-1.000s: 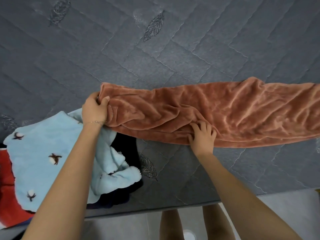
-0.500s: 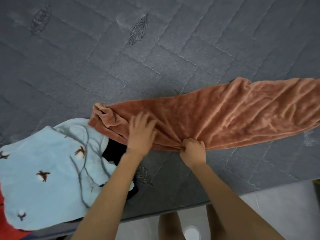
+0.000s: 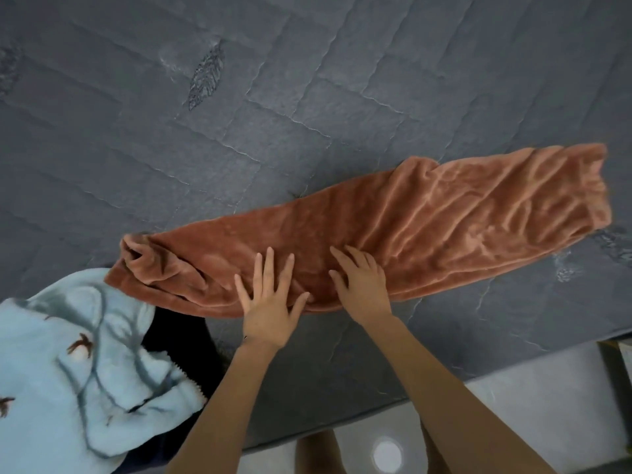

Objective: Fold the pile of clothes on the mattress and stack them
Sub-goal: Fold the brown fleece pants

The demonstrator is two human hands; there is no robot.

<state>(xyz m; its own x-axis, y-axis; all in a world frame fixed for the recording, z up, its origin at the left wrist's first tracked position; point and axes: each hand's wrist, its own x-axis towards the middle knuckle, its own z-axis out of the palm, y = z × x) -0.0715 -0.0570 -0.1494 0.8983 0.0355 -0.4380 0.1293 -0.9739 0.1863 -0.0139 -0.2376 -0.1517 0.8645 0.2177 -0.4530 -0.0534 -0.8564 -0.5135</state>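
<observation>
The rust-brown plush cloth lies on the mattress as one long, narrow band. It runs from the lower left of centre up toward the right edge of the frame. Its pile is soft and slightly shiny, with many shallow creases slanting along its length, most of them in the right half. The right end is squarer and shows a hemmed edge. The left end is bunched into a loose, rumpled knot of folds. The near long edge looks doubled over, but how many layers there are cannot be told.

Both hands press down on the near edge of the band, close together but apart. The left hand lies flat with straight, spread fingers. The right hand also lies palm down, fingers extended and angled toward the upper left.

The bunched left end just overlaps a pale blue fleece garment with small brown motifs, in the lower left corner. A dark garment shows beneath that one.

The mattress is grey and quilted, with a stitched feather pattern at upper centre. Below its near edge are a pale floor and the person's legs.
</observation>
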